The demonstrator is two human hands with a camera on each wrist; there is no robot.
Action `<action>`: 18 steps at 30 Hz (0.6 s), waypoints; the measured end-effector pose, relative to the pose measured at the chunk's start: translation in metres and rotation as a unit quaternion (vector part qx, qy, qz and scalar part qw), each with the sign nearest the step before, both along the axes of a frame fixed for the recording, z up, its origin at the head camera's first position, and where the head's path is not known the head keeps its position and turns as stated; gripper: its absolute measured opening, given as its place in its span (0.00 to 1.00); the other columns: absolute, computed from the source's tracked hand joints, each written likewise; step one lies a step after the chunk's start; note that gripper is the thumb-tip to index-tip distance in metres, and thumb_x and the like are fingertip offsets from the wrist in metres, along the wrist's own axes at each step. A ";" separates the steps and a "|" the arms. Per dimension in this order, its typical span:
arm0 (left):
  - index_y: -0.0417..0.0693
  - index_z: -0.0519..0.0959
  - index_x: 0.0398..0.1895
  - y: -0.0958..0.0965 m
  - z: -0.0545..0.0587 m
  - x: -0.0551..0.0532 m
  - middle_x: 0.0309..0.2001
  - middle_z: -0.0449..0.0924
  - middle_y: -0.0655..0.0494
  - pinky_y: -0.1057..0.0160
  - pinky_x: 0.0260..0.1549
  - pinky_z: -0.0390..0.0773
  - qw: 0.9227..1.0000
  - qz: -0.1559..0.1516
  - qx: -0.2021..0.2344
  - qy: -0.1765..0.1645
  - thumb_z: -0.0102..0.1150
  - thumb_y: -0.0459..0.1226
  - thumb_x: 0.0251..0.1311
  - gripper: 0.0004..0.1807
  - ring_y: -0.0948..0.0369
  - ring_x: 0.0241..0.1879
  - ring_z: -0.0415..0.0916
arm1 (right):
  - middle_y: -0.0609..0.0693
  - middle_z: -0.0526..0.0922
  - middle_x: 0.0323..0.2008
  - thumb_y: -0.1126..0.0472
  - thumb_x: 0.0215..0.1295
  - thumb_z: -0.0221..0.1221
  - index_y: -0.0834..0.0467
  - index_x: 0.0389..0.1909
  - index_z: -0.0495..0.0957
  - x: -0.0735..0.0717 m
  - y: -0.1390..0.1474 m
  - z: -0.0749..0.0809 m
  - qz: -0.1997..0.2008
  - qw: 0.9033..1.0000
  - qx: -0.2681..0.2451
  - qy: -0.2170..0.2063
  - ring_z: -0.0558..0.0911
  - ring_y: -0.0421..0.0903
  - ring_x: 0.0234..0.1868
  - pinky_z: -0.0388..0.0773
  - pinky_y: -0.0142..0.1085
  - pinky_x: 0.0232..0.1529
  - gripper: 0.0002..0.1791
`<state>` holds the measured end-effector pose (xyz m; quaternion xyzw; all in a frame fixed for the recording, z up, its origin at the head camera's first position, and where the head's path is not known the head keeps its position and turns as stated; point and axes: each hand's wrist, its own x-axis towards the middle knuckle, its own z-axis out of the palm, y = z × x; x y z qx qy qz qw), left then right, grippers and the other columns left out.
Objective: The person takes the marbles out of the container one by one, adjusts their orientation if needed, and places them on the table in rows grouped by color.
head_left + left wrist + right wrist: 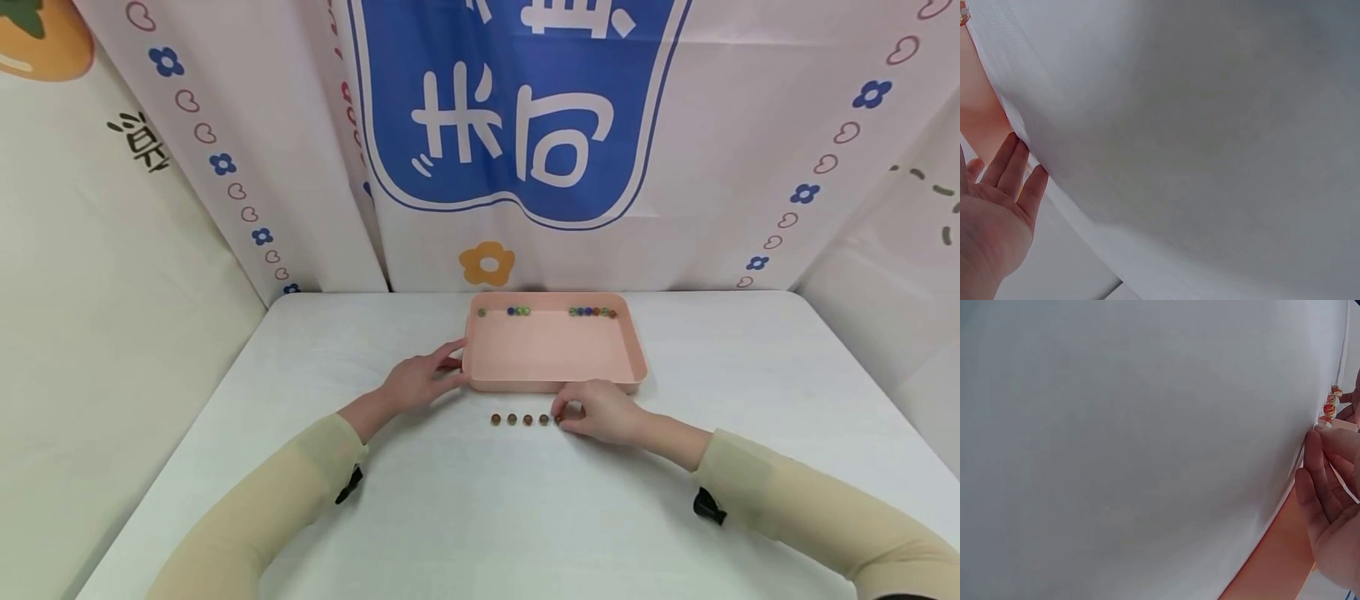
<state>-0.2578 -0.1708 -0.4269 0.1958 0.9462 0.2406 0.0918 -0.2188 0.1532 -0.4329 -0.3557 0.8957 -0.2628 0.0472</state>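
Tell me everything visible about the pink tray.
The pink tray is shallow, rectangular, plastic-looking, with rounded corners and low walls. It lies flat, open side up, at the white table's far edge. Marbles line its far wall inside. The left hand seems to touch its left side; contact by the right hand is unclear.

place: curtained-off, kind unclear | printed cloth hangings (510,125) | white table (525,508)

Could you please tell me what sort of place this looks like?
Probably a makeshift booth for tabletop work: printed cloth hangs behind a white table, on which a pink tray stands beside a row of marbles.
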 end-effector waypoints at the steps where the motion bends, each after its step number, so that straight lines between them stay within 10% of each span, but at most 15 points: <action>1: 0.56 0.54 0.76 0.000 0.000 0.000 0.61 0.76 0.51 0.43 0.58 0.65 1.000 0.002 0.000 -0.001 0.51 0.57 0.68 0.38 0.49 0.61 0.70 | 0.37 0.80 0.32 0.63 0.57 0.69 0.51 0.35 0.83 0.000 0.000 0.000 0.001 1.000 0.000 0.000 0.70 0.34 0.25 0.71 0.32 0.31 0.07; 18: 0.57 0.53 0.77 0.000 -0.001 0.001 0.61 0.75 0.52 0.44 0.59 0.65 1.000 0.003 0.001 -0.003 0.51 0.58 0.67 0.39 0.49 0.62 0.70 | 0.48 0.84 0.40 0.65 0.60 0.67 0.57 0.45 0.82 0.010 0.022 0.027 -0.017 0.999 -0.033 -0.006 0.78 0.35 0.30 0.77 0.32 0.33 0.12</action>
